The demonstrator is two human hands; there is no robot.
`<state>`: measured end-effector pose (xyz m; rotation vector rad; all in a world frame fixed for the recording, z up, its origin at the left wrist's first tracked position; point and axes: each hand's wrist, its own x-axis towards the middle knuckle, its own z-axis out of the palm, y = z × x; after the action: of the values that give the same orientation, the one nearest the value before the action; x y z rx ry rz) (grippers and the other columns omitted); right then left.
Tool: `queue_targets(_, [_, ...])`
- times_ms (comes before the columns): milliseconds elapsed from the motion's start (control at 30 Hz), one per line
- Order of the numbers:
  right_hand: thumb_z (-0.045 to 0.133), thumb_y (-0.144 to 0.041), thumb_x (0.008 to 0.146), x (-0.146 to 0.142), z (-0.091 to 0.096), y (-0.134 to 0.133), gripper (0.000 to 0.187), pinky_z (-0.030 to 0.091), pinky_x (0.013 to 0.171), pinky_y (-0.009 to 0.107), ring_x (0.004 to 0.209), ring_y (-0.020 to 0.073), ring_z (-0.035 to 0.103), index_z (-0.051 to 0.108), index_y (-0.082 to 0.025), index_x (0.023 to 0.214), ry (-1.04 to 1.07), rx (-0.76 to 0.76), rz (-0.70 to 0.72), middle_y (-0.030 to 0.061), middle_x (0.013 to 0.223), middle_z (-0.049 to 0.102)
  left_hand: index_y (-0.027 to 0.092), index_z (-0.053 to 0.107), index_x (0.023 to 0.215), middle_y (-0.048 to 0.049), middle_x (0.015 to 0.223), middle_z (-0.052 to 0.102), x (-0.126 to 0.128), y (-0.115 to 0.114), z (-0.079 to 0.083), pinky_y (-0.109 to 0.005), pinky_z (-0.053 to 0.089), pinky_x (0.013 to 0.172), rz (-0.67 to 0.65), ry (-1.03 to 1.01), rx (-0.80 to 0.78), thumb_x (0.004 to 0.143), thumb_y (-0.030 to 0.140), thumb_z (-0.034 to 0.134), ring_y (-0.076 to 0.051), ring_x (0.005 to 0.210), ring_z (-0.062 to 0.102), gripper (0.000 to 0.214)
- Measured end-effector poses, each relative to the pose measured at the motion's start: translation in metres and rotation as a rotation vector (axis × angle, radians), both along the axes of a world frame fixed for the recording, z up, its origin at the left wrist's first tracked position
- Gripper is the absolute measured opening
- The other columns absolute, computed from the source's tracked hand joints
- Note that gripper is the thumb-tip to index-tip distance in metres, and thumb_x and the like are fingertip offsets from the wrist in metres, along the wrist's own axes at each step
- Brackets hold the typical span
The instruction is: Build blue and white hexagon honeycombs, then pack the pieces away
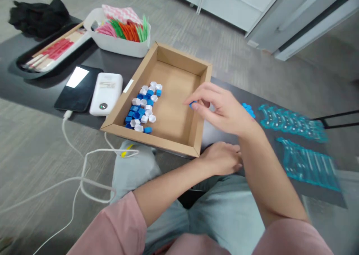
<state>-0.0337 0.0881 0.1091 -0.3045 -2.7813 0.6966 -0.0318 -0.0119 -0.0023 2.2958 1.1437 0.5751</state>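
Observation:
My right hand point(217, 105) is over the right side of an open cardboard box point(157, 140), its thumb and fingertips closed on a small blue hexagonal piece point(193, 104). Inside the box, small hexagonal cups, some blue point(150, 102) and some white point(135, 123), lie grouped along the left side. The box floor to their right is bare cardboard. My left hand point(223, 157) rests low by the table's near edge, right of the box's near corner, partly behind my right forearm. Its fingers are mostly hidden.
Right of my right hand lie blue pieces point(248, 110) and teal plastic racks point(310, 164). To the box's left are a white power bank point(106, 94), a phone point(78, 88) with a white cable point(84, 169), a black tray point(24, 72), and a white bin point(120, 45) of coloured sticks.

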Motion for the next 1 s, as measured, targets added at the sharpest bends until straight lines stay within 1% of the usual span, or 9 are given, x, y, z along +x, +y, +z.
queue_targets(67, [0.054, -0.059, 0.115, 0.034, 0.012, 0.022, 0.037, 0.053, 0.087, 0.043, 0.097, 0.0262, 0.067, 0.08, -0.033, 0.12, 0.076, 0.006, -0.14, 0.0068, 0.11, 0.074, 0.017, 0.08, 0.125, -0.0124, 0.125, 0.081, -0.003, -0.003, 0.008, -0.041, 0.057, 0.082, 0.052, 0.028, 0.029, 0.113, 0.032, 0.056, -0.025, 0.107, 0.079, 0.031])
queue_targets(133, [0.059, -0.067, 0.111, 0.07, 0.017, 0.047, 0.039, 0.054, 0.083, 0.042, 0.092, 0.0252, 0.066, 0.079, -0.034, 0.117, 0.152, 0.008, -0.27, 0.0057, 0.106, 0.074, 0.016, 0.079, 0.118, -0.0126, 0.118, 0.079, -0.004, -0.004, 0.011, -0.042, 0.057, 0.079, 0.063, 0.025, 0.039, 0.112, 0.031, 0.059, -0.025, 0.101, 0.079, 0.026])
queue_targets(200, [0.066, -0.074, 0.105, 0.107, 0.015, 0.074, 0.042, 0.054, 0.079, 0.041, 0.087, 0.0241, 0.065, 0.077, -0.033, 0.113, 0.204, 0.007, -0.378, 0.0045, 0.1, 0.073, 0.018, 0.079, 0.115, -0.0125, 0.116, 0.079, -0.003, -0.004, 0.012, -0.042, 0.058, 0.08, 0.065, 0.014, 0.027, 0.112, 0.031, 0.06, -0.026, 0.099, 0.079, 0.022])
queue_targets(333, [0.083, -0.075, 0.092, 0.168, -0.005, 0.125, 0.046, 0.052, 0.069, 0.037, 0.075, 0.02, 0.06, 0.073, -0.03, 0.099, 0.229, -0.019, -0.566, 0.0024, 0.087, 0.07, 0.025, 0.079, 0.112, -0.0079, 0.114, 0.08, 0.002, -0.002, 0.011, -0.04, 0.059, 0.083, 0.128, -0.01, -0.056, 0.11, 0.03, 0.063, -0.025, 0.097, 0.078, 0.016])
queue_targets(433, [0.088, -0.07, 0.087, 0.193, -0.032, 0.154, 0.047, 0.051, 0.066, 0.034, 0.069, 0.0177, 0.059, 0.069, -0.027, 0.092, 0.202, -0.084, -0.67, 0.0006, 0.079, 0.07, 0.028, 0.078, 0.112, -0.0027, 0.112, 0.081, 0.004, 0.0, 0.01, -0.037, 0.058, 0.082, 0.16, -0.008, -0.115, 0.11, 0.031, 0.064, -0.023, 0.093, 0.078, 0.015])
queue_targets(567, [0.086, -0.055, 0.085, 0.201, -0.066, 0.181, 0.035, 0.054, 0.073, 0.034, 0.074, 0.0199, 0.066, 0.068, -0.025, 0.091, 0.104, -0.14, -0.723, 0.002, 0.081, 0.075, 0.031, 0.075, 0.11, 0.0002, 0.111, 0.082, 0.007, 0.001, 0.009, -0.037, 0.056, 0.081, 0.171, 0.04, -0.138, 0.109, 0.033, 0.064, -0.022, 0.091, 0.077, 0.012])
queue_targets(667, [0.083, -0.041, 0.085, 0.197, -0.08, 0.196, 0.022, 0.056, 0.08, 0.036, 0.081, 0.0217, 0.07, 0.07, -0.023, 0.09, 0.027, -0.125, -0.733, 0.0038, 0.085, 0.079, 0.033, 0.073, 0.109, 0.002, 0.11, 0.081, 0.009, 0.0, 0.009, -0.036, 0.057, 0.083, 0.185, 0.08, -0.134, 0.109, 0.031, 0.062, -0.021, 0.091, 0.076, 0.012])
queue_targets(833, [0.086, -0.029, 0.085, 0.193, -0.083, 0.216, 0.017, 0.056, 0.082, 0.033, 0.087, 0.0227, 0.075, 0.073, -0.021, 0.092, -0.126, -0.151, -0.683, 0.0048, 0.094, 0.084, 0.034, 0.07, 0.111, 0.0027, 0.107, 0.079, 0.009, -0.001, 0.006, -0.036, 0.056, 0.082, 0.186, 0.081, -0.125, 0.11, 0.032, 0.056, -0.02, 0.09, 0.075, 0.014])
queue_targets(1000, [0.083, -0.028, 0.094, 0.193, -0.077, 0.226, 0.012, 0.056, 0.083, 0.032, 0.095, 0.0237, 0.079, 0.079, -0.02, 0.102, -0.243, -0.148, -0.671, 0.0076, 0.104, 0.087, 0.035, 0.069, 0.11, 0.0025, 0.102, 0.076, 0.008, -0.002, 0.004, -0.036, 0.055, 0.082, 0.186, 0.052, -0.125, 0.111, 0.035, 0.051, -0.019, 0.088, 0.073, 0.018])
